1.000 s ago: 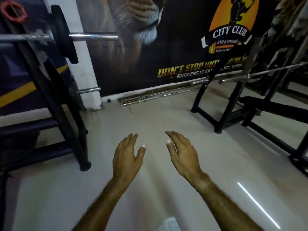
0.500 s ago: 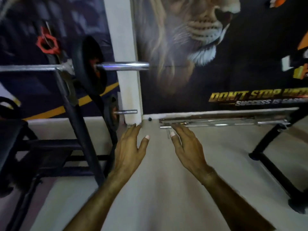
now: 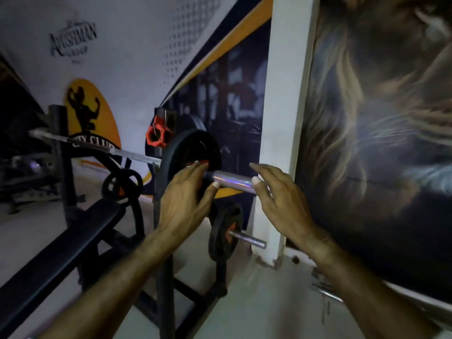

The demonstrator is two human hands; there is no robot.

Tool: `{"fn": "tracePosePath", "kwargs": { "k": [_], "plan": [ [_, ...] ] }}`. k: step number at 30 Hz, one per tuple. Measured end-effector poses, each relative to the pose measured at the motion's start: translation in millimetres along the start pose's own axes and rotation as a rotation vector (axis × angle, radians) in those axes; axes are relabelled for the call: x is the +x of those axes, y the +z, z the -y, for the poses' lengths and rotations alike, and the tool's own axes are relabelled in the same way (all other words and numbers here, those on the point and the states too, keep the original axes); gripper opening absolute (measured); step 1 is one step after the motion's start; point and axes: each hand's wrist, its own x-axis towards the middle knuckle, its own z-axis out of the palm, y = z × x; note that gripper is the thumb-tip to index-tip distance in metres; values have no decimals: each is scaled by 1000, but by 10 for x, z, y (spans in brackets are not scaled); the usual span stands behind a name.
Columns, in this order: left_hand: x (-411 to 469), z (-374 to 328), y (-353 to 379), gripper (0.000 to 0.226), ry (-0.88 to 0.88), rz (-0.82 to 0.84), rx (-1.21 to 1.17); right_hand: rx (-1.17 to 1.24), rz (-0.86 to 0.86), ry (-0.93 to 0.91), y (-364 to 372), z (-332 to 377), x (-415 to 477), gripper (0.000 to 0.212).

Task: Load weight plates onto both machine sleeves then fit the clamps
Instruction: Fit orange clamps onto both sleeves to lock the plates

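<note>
Wall banner (image 3: 73,42) reads "AYUSHMAN GROUP"; yellow logo (image 3: 90,118) partly reads "CITY CLUB". Black plate (image 3: 193,152) sits on the bar sleeve (image 3: 232,179), whose long axis runs left to right, free end pointing at the white pillar (image 3: 281,118). Red clamp (image 3: 157,136) hangs on the rack post behind. Smaller plate (image 3: 223,234) on a lower peg. Left hand (image 3: 186,201) spread wide before the plate, empty. Right hand (image 3: 278,201) spread wide at the sleeve end, empty.

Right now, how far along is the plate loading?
Done: one black plate sits on the near sleeve. In hand: nothing; left hand and right hand are open at that sleeve. Left: red clamp hangs on the rack, unfitted; the far sleeve is unseen.
</note>
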Motion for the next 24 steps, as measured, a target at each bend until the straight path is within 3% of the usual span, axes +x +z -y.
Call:
{"fn": "tracePosePath", "kwargs": {
  "k": [9,17,24],
  "plan": [
    [990,170,211,57,-126,-112,226,162,66,-186,255,-716,1468,47],
    [1723,349,344,44,-379,-166,413,397,324,-371,1097,-1125,2654,48],
    [2392,803,428,49,-705,-125,266,692,603,-402,1821,-1104,3396,29]
  ]
}}
